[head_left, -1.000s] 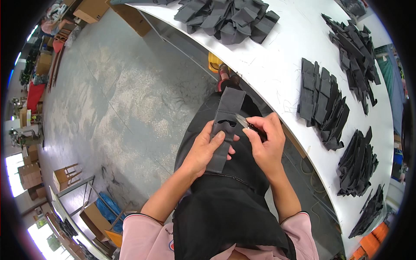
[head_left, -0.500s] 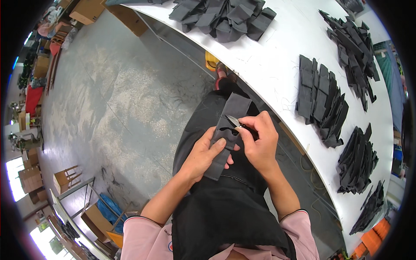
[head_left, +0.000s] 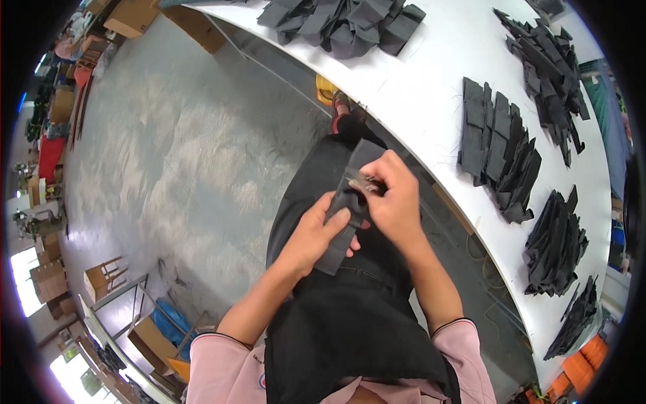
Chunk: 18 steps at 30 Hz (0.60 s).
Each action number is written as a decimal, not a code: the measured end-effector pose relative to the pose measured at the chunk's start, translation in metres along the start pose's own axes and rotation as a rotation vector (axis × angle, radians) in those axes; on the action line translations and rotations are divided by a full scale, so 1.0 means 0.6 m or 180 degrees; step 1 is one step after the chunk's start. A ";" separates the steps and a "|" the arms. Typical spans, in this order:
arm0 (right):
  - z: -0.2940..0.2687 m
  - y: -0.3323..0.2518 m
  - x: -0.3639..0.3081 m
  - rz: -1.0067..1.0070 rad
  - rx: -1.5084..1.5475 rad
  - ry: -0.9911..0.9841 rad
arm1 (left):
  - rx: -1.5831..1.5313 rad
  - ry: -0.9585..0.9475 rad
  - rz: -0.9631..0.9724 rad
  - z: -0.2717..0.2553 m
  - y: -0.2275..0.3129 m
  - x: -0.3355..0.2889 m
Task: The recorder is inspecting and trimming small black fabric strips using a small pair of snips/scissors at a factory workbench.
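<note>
Over my lap, my left hand (head_left: 315, 232) is closed around a dark grey fabric strip (head_left: 364, 152), its thumb on top and its fingertips showing past the far edge. The strip runs slantwise, with one end toward my knees and the other near my waist. My right hand (head_left: 396, 202) is bent over the strip's upper part, closed on small thread snips (head_left: 361, 182). The snips are smeared by motion and partly hidden by the fingers, so I cannot tell whether the blades touch the cloth.
A curved white table (head_left: 437, 60) stands along my right side. On it lie several heaps of dark fabric pieces, including one pile (head_left: 343, 27) at the far end and another (head_left: 494, 135) nearer me. A cardboard box (head_left: 131, 18) and a wooden chair (head_left: 104, 277) stand to the left.
My right hand has moved slightly up and left and turned over the strip, with the snips now lower against it and blurred. My left hand keeps its hold.
</note>
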State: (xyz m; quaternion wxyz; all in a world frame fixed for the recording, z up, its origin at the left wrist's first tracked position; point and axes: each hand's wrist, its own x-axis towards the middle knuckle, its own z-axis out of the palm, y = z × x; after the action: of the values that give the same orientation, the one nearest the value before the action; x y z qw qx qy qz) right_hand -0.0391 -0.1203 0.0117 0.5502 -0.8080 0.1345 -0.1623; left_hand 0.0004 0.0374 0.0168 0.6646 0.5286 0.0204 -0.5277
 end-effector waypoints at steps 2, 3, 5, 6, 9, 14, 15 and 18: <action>-0.017 0.002 -0.005 0.0789 0.1977 -0.0165 | -0.0598 0.0020 -0.0025 -0.023 0.002 0.008; -0.040 0.003 -0.013 0.0962 0.2766 -0.0047 | -0.0896 0.0039 -0.0008 -0.040 0.001 0.025; -0.039 0.031 -0.037 0.1092 0.1329 0.0316 | -0.1260 0.0357 -0.0041 -0.059 0.005 0.049; -0.032 0.029 -0.055 0.1120 0.1056 -0.0005 | -0.1267 0.0373 -0.0058 -0.062 0.008 0.054; -0.015 -0.013 -0.113 0.0909 0.0349 -0.0524 | -0.1621 0.0261 -0.0038 -0.067 0.017 0.059; -0.013 -0.006 -0.135 0.0321 -0.0484 -0.0402 | -0.1506 0.0218 0.0040 -0.065 0.023 0.065; -0.013 -0.009 -0.133 0.0320 -0.0477 -0.0411 | -0.1508 0.0228 0.0042 -0.064 0.023 0.065; -0.008 -0.014 -0.124 -0.0134 -0.0501 -0.0450 | -0.1550 0.0276 0.0024 -0.057 0.024 0.062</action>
State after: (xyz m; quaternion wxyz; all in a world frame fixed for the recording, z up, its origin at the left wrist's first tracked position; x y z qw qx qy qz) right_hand -0.1084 -0.0920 0.0127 0.4897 -0.8608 0.0907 -0.1053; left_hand 0.0453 0.0351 -0.0106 0.7729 0.3751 0.1734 -0.4816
